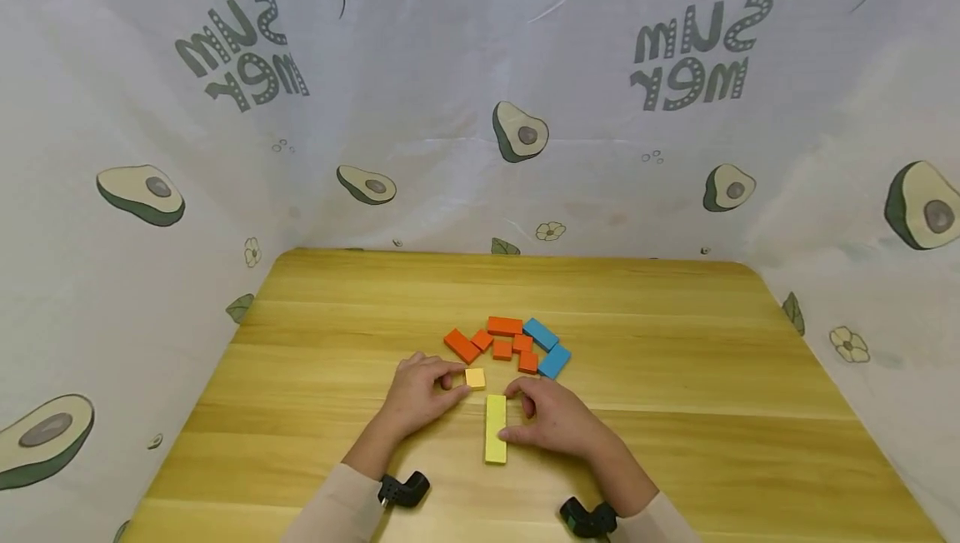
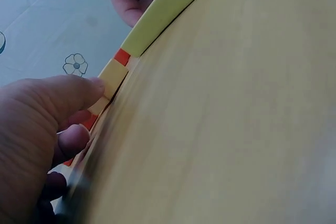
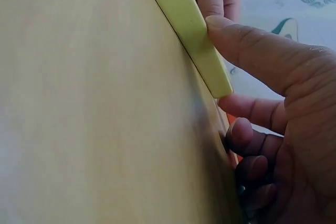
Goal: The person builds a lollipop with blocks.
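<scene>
My left hand (image 1: 423, 389) holds a small light-orange square block (image 1: 475, 378) between thumb and index finger, flat on the table. The left wrist view shows the thumb against the block's near side (image 2: 113, 78). To its right and nearer to me lies a long yellow rectangular block (image 1: 496, 430), pointing away from me. My right hand (image 1: 558, 418) grips this yellow block from its right, thumb on the long side and index finger at the far corner. In the right wrist view the thumb presses the yellow block (image 3: 195, 38); the other fingers are curled below.
Beyond the hands, several orange-red blocks (image 1: 505, 326) and two blue blocks (image 1: 554, 361) form a loose arch on the wooden table (image 1: 675, 343). A white patterned sheet (image 1: 450, 68) rises behind the table and at both sides.
</scene>
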Motion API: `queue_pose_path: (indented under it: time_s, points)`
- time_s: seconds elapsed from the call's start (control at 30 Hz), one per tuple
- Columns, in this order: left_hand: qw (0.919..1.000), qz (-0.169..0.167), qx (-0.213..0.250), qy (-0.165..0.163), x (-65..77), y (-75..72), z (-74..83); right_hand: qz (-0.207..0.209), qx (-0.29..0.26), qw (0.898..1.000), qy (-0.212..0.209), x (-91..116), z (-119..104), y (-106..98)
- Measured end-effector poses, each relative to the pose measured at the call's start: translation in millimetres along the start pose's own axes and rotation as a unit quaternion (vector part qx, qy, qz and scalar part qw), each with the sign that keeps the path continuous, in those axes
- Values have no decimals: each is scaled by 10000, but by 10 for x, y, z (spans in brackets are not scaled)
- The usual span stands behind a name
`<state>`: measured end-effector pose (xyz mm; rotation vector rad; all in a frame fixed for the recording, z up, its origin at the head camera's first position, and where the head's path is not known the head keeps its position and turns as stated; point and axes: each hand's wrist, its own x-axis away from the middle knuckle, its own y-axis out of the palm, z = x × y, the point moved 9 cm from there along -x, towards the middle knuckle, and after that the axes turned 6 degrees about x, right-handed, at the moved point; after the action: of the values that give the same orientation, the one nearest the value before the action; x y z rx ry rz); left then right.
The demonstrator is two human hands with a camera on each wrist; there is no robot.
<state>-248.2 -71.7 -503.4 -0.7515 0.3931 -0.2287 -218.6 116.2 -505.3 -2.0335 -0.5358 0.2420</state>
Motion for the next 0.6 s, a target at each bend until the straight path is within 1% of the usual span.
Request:
queue_pose_path:
  time_s: [0.1, 0.3, 0.43, 0.6]
  points:
    - [10000, -39, 46, 60, -29, 43, 56, -9, -51, 10000, -18, -11, 9, 1]
    - [9993, -203, -127, 282, -111, 189, 181, -5, -201, 9998, -56, -8, 3, -11]
    - [9996, -178, -105, 170, -150, 226, 201, -20, -325, 9995, -18, -11, 7, -13]
    - [9998, -141, -125, 68, -163, 244, 213, -41, -458, 9988, 143, -2, 38, -18]
